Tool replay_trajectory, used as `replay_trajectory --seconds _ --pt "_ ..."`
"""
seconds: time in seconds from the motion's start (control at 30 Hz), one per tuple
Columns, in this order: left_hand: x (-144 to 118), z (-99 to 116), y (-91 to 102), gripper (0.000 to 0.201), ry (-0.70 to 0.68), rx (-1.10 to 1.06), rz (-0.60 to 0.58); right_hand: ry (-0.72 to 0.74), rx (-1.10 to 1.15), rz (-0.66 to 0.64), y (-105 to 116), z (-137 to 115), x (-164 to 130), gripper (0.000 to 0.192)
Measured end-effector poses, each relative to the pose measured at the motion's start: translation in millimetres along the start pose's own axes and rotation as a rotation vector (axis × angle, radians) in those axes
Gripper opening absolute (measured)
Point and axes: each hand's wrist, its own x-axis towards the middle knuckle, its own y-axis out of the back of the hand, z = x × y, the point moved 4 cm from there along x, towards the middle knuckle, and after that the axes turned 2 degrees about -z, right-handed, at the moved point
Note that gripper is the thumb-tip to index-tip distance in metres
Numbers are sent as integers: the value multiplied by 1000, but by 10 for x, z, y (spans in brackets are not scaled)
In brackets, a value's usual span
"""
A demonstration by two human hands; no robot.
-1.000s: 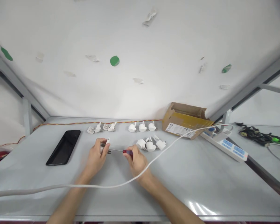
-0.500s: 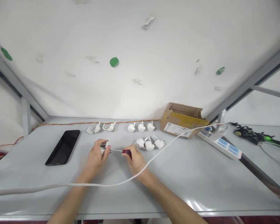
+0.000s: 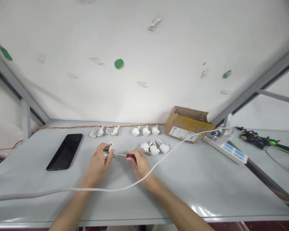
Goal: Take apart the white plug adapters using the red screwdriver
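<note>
Pinched in my left hand [image 3: 100, 162] is a white plug [image 3: 110, 146], partly covered by the fingers. My right hand [image 3: 140, 165] is wrapped round the dark red handle of a screwdriver [image 3: 120, 155], whose thin metal shaft points left and reaches the plug's side; the tip's exact contact cannot be made out. Behind my left hand lie opened white plugs [image 3: 100, 131]. Three more white plugs [image 3: 145, 130] stand in a row further right, and another group of white plugs [image 3: 154, 149] sits just beyond my right hand.
A black phone [image 3: 65, 152] lies at left. A white cable [image 3: 120, 189] crosses over both forearms towards a power strip [image 3: 227, 148]. An open cardboard box [image 3: 190, 123] stands at the back right, with a dark tangled bundle [image 3: 252, 137] beyond. A twisted wire [image 3: 69, 127] runs along the wall.
Both hands, the plug and the screwdriver stay almost where they were. The view has shifted very slightly.
</note>
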Motion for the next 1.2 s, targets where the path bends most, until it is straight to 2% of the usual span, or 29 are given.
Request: replay_trajectory --seconds 0.13,0.3,0.4,0.57,0.87,1.0,1.2 --pt "-20 23 -14 22 -58 9 1 29 -23 16 35 -7 10 26" --pt "-33 35 -19 20 -136 17 40 -39 50 -2 8 30 -16 16" --pt "-43 34 -12 18 -160 32 56 15 67 11 19 15 -6 10" --pt "-71 34 -27 13 -180 26 38 96 61 70 87 -18 16 17" --pt "-48 49 40 21 -19 -44 76 144 3 63 71 -40 -19 20" --pt "-33 79 63 22 59 -88 8 176 -18 25 128 -110 -20 23" --pt "-22 67 54 24 103 -106 -92 123 9 -108 175 -108 26 20"
